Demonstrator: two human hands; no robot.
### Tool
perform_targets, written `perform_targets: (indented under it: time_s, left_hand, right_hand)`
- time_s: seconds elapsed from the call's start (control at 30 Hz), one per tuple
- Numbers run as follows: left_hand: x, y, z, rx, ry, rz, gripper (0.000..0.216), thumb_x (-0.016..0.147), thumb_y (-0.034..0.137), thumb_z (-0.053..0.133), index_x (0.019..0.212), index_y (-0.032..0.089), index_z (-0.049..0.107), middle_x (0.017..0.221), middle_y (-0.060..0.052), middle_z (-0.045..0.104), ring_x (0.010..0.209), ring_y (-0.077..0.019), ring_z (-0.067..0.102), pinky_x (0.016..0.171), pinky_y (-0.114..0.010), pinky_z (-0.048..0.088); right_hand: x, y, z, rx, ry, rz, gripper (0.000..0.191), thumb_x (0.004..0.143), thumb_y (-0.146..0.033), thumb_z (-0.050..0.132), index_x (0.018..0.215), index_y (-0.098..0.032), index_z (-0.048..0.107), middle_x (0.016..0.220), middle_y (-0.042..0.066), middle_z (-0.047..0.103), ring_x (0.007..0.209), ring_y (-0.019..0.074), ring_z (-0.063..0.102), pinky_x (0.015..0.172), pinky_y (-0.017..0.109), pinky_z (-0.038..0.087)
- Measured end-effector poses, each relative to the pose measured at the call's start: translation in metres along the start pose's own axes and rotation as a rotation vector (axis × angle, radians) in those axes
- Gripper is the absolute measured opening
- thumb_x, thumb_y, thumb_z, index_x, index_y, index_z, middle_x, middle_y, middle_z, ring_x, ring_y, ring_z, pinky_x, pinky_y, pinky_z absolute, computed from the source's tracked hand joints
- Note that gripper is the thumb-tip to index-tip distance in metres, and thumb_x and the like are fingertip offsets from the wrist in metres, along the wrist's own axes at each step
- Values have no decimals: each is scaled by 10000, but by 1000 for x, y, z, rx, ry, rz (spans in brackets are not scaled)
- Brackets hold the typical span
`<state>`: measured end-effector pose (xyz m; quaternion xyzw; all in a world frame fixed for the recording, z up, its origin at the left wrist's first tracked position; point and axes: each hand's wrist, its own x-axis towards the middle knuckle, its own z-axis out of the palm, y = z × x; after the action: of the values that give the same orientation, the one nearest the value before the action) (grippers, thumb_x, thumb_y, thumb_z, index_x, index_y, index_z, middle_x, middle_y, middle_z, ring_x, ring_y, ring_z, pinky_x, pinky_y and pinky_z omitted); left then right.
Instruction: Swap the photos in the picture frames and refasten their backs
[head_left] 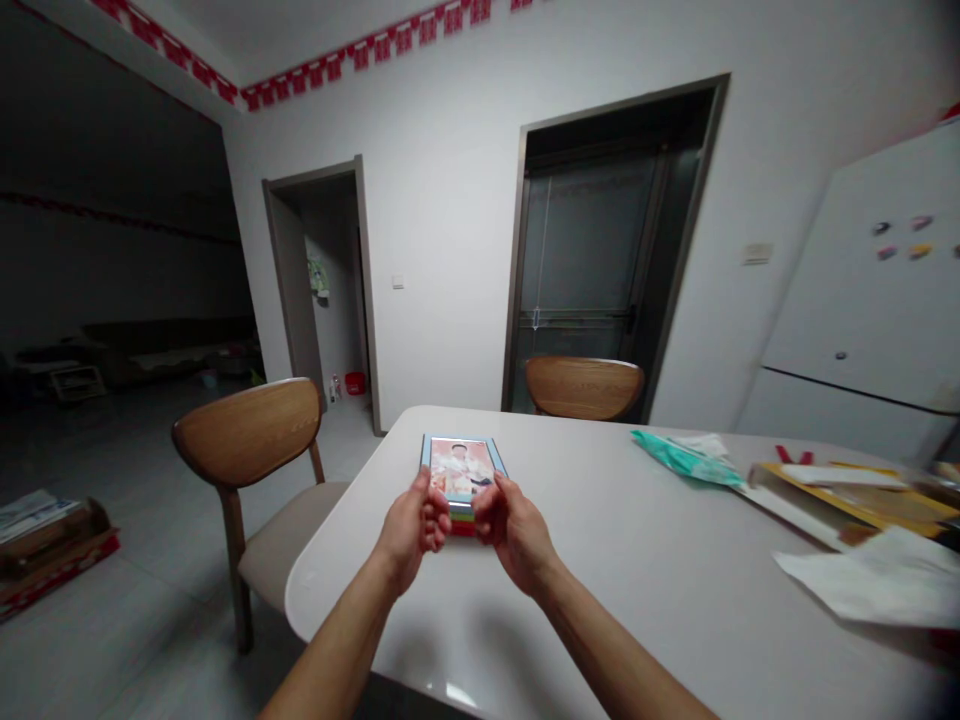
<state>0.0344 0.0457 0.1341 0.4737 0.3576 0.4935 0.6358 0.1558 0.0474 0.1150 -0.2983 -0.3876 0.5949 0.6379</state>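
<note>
A small photo frame [459, 466] with a light blue border and a picture of a person is at the far left part of the white table. My left hand [414, 525] is closed on its lower left corner, thumb on the edge and fingers curled. On the opposite lower corner, my right hand [517, 530] grips it in the same way. Green and red strips [463, 522] show at the near side, below the frame; I cannot tell whether they belong to it or to something underneath.
Toward the right of the table [600, 580] lie a teal plastic packet [686, 460], a yellow folder or envelope [862, 490] and crumpled white paper [877, 575]. Wooden chairs stand at the left [251, 430] and far side [585, 387]. A white fridge [870, 290] is at right.
</note>
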Motion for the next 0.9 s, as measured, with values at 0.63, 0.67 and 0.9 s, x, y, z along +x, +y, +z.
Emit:
perform_targets:
  time_s: [0.63,0.67,0.9]
  left_hand:
    - [17,-37,-9,-11,144,-193,589,659,696,341,482,146,453,353,38,449,277,-28,332,351,-163,169]
    - [18,-46,-13,-23,170,-203,544,664,661,398,532,139,479,391,35,476,301,-33,370,361,-159,205]
    - [18,-89,-20,-85,269,-144,305,692,399,568,812,122,522,670,-47,615,534,-119,579,497,-218,424]
  right_hand:
    - [41,19,-21,-1353,39,-314,296,716,-437,460,618,-165,524,680,46,555,681,170,501,620,281,352]
    - [44,21,-29,-1386,33,-330,196,660,-353,547,700,-162,557,778,65,567,775,200,493,678,304,341]
    - [22,33,-44,-1587,-151,-415,207,604,-126,540,793,-191,591,872,62,556,857,217,457,753,336,321]
